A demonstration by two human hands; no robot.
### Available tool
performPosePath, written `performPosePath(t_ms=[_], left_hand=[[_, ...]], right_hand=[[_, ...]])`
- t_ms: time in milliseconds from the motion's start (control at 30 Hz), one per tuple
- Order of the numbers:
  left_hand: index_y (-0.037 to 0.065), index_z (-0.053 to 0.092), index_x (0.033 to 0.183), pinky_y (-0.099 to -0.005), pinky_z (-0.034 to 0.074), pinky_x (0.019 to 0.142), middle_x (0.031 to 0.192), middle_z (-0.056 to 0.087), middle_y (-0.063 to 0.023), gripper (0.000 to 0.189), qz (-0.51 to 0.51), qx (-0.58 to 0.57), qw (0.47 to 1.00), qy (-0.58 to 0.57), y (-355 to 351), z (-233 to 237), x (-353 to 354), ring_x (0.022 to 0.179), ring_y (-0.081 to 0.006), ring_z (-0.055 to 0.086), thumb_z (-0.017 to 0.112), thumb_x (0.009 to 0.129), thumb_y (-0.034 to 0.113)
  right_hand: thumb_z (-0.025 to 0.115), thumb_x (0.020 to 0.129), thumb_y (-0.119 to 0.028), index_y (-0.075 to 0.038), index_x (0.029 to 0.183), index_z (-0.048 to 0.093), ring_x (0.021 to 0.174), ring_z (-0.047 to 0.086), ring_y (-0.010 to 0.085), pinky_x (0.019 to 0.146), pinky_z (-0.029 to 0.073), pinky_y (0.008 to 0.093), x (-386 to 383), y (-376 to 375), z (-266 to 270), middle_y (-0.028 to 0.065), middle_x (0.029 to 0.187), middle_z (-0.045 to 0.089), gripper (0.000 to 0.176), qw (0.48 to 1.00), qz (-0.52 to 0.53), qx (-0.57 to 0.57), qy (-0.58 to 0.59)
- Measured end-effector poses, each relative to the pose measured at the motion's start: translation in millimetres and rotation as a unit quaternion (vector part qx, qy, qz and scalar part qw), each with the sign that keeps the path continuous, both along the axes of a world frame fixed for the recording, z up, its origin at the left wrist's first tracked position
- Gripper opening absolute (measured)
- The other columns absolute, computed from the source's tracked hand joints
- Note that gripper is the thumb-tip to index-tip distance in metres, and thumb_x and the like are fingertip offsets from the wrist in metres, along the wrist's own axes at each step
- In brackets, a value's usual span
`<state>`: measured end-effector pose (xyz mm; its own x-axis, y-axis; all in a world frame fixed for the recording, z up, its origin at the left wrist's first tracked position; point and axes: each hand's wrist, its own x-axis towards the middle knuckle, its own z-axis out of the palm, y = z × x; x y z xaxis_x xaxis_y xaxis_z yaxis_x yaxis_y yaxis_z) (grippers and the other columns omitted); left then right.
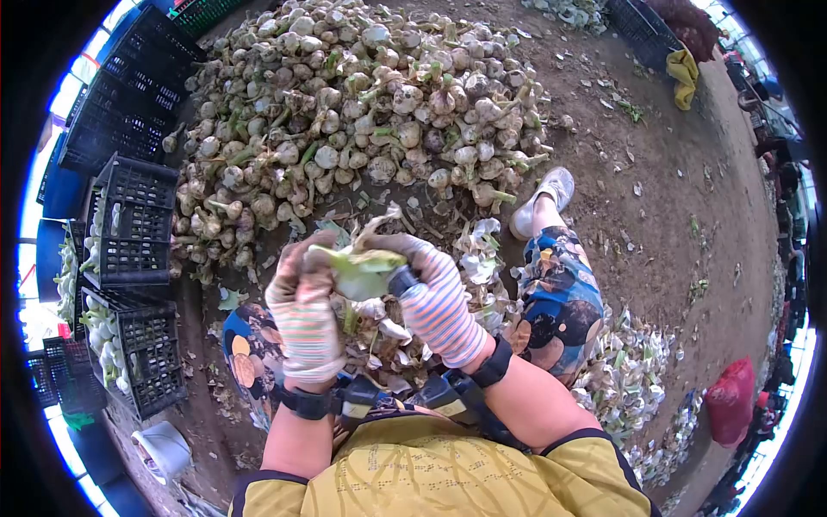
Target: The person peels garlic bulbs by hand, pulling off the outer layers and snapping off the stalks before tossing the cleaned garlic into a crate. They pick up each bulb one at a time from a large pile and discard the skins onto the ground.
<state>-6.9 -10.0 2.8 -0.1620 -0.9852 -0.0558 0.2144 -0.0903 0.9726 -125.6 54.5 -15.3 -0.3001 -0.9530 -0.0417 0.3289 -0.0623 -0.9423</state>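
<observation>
Both hands wear striped knit gloves with soiled fingers. My left hand has its fingers wrapped round the left side of a garlic bulb, pale green-white with loose leafy skin. From the other side my right hand closes on the bulb's skin and stalk, a dry strip of it standing up above the fingers. A dark cap-like piece sits at the right thumb. Under the hands, peeled garlic skins lie between my legs. Beyond them spreads a large heap of unpeeled garlic bulbs.
At the left stand black plastic crates, one lower crate holding white garlic bulbs. A white bucket is at lower left. Discarded skins and a red sack lie on the right. A yellow cloth hangs at upper right.
</observation>
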Motion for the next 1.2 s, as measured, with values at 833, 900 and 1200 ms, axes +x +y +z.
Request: performPosePath(t_ms=[833,900,1200], left_hand=[[0.009,0.055,0.107,-0.0356,0.049,0.087,0.099,0.062,-0.0046,0.033,-0.106,0.182,0.938,0.275,-17.5,-24.8,2.7,0.095,-0.0189,0.060,0.057,0.089,0.036],[0.008,0.057,0.105,-0.0369,0.050,0.087,0.097,0.063,-0.0044,0.035,-0.135,0.139,0.947,0.256,-29.5,-15.6,23.5,0.093,-0.0199,0.061,0.056,0.088,0.039],[0.001,0.059,0.094,-0.0307,0.043,0.077,0.091,0.054,-0.0058,0.028,-0.221,-0.125,0.967,0.014,-45.7,22.5,51.6,0.087,-0.0173,0.053,0.062,0.086,0.027]], right_hand=[[0.060,0.086,-0.015,-0.003,0.118,0.053,0.094,0.059,0.0163,0.084,0.048,0.0314,-3.7,-6.6,20.8,0.0079,0.106,0.061,0.035,0.899,-0.050,-0.109,-0.422],[0.056,0.089,-0.022,-0.003,0.121,0.050,0.099,0.059,0.0236,0.092,0.046,0.0362,-23.4,-6.3,7.6,0.0116,0.110,0.059,0.038,0.878,-0.147,-0.084,-0.448],[0.073,0.067,-0.019,-0.006,0.110,0.057,0.091,0.059,0.0336,0.079,0.047,0.0387,-16.5,-4.6,17.9,0.0181,0.098,0.061,0.048,0.818,0.216,0.030,0.532]])
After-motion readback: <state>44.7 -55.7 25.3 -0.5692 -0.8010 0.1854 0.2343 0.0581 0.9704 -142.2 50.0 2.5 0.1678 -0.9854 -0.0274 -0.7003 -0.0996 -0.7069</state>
